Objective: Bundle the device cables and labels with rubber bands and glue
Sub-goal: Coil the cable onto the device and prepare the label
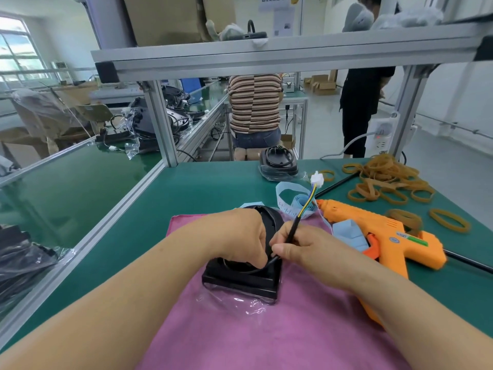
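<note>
A black device (241, 283) with a square base sits on a pink cloth (253, 329), partly wrapped in clear plastic. My left hand (234, 237) lies over its round top, fingers curled down onto the thin black cable looped there. My right hand (301, 248) pinches the black cable (294, 227), whose coloured wires rise to a white connector (317, 179). Light blue label strips (290, 201) curl behind the device. An orange glue gun (384, 233) lies to the right, beside a heap of tan rubber bands (386, 180).
A second black device in plastic (278, 162) stands at the table's far edge. An aluminium frame post (162, 124) rises at the back left. A power strip (381, 137) hangs on the right post. Two people are behind the bench. Bagged parts (21, 260) lie at left.
</note>
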A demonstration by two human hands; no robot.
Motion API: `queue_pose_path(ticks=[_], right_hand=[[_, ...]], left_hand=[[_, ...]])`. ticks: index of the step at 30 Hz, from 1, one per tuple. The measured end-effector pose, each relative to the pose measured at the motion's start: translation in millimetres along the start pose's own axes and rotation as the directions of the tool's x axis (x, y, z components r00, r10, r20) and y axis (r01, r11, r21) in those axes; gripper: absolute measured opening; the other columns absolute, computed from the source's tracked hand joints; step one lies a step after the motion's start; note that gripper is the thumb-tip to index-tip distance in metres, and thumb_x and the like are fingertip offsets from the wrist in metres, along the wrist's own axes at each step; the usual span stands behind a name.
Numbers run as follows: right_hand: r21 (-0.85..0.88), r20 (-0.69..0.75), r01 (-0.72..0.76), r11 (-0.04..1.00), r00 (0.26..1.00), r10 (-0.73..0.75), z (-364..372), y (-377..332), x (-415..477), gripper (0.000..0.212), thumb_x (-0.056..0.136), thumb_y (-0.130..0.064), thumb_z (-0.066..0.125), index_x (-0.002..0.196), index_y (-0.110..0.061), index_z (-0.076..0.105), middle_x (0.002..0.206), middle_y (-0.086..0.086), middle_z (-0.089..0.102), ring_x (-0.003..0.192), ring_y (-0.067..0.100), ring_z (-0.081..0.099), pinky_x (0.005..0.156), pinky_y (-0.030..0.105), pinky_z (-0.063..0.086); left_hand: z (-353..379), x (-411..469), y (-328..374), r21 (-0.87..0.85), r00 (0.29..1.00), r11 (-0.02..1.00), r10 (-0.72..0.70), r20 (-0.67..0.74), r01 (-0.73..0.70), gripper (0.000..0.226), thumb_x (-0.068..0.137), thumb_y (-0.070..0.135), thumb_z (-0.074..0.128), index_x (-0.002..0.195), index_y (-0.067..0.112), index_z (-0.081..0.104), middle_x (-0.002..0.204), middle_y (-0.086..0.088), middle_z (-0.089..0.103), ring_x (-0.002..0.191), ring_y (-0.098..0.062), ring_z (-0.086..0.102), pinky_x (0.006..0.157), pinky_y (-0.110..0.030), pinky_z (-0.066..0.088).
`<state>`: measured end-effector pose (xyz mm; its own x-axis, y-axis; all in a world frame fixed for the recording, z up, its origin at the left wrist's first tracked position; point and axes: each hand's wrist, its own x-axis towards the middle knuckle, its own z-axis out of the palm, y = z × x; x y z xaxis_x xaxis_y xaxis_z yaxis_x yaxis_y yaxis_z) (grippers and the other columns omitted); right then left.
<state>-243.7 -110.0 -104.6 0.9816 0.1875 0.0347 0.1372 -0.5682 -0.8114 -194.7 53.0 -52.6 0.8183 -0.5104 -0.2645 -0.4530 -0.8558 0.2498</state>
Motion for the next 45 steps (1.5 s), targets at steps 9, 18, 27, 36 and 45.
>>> queue_pose_path(ticks=[9, 18, 27, 36, 45], right_hand=[[0.068, -0.085, -0.077, 0.995, 0.993, 0.082, 1.5, -2.7, 6.5, 0.008, 0.087, -0.022, 0.072, 0.082, -0.018, 0.068, 0.07, -0.01, 0.067, 0.066, -0.002, 0.058, 0.067, 0.015, 0.046], [0.052, -0.239, 0.035, 0.998, 0.971, -0.022, 16.2, 0.3, 17.5, 0.023, 0.081, -0.018, 0.077, 0.072, -0.026, 0.058, 0.056, -0.013, 0.055, 0.052, -0.006, 0.048, 0.054, 0.009, 0.038], [0.468, -0.164, -0.24, 0.85, 0.922, 0.351, 23.6, 14.9, 22.1, 0.037, 0.074, -0.021, 0.085, 0.085, -0.017, 0.049, 0.053, -0.005, 0.051, 0.044, 0.005, 0.042, 0.042, 0.02, 0.031], [0.541, -0.352, -0.128, 0.831, 0.863, 0.362, 35.0, 15.1, 18.7, 0.032, 0.074, -0.01, 0.083, 0.083, -0.013, 0.053, 0.06, -0.001, 0.055, 0.047, 0.009, 0.052, 0.049, 0.024, 0.043], [0.518, -0.238, -0.226, 0.825, 0.888, 0.393, 23.2, 10.6, 14.9, 0.025, 0.077, -0.002, 0.08, 0.085, -0.01, 0.057, 0.056, -0.002, 0.06, 0.043, 0.003, 0.054, 0.045, 0.016, 0.043]], left_hand=[[20.2, -5.7, -9.1, -0.161, 0.985, 0.987, -0.047, -0.166, 0.02, 0.008, 0.077, 0.024, 0.065, 0.074, 0.019, 0.071, 0.069, 0.001, 0.069, 0.052, -0.011, 0.051, 0.049, -0.018, 0.041], [29.2, -7.3, -18.8, -0.368, 0.966, 0.929, -0.067, -0.251, -0.031, 0.01, 0.079, 0.019, 0.068, 0.074, 0.012, 0.072, 0.053, 0.007, 0.054, 0.045, -0.009, 0.039, 0.043, -0.017, 0.035], [39.1, -15.9, -26.9, -0.486, 0.942, 0.862, -0.032, -0.333, -0.143, 0.009, 0.078, 0.016, 0.072, 0.074, 0.024, 0.072, 0.058, 0.017, 0.064, 0.05, 0.004, 0.051, 0.052, -0.011, 0.042], [51.9, -26.6, -25.6, -0.114, 0.813, 0.914, 0.283, -0.509, -0.39, 0.016, 0.093, 0.014, 0.063, 0.096, 0.016, 0.078, 0.093, 0.003, 0.065, 0.084, -0.014, 0.061, 0.08, -0.037, 0.048], [47.9, -31.6, -34.0, -0.272, 0.812, 0.851, 0.261, -0.522, -0.448, 0.008, 0.087, 0.011, 0.073, 0.089, 0.014, 0.08, 0.09, 0.008, 0.065, 0.084, -0.009, 0.062, 0.076, -0.018, 0.047]])
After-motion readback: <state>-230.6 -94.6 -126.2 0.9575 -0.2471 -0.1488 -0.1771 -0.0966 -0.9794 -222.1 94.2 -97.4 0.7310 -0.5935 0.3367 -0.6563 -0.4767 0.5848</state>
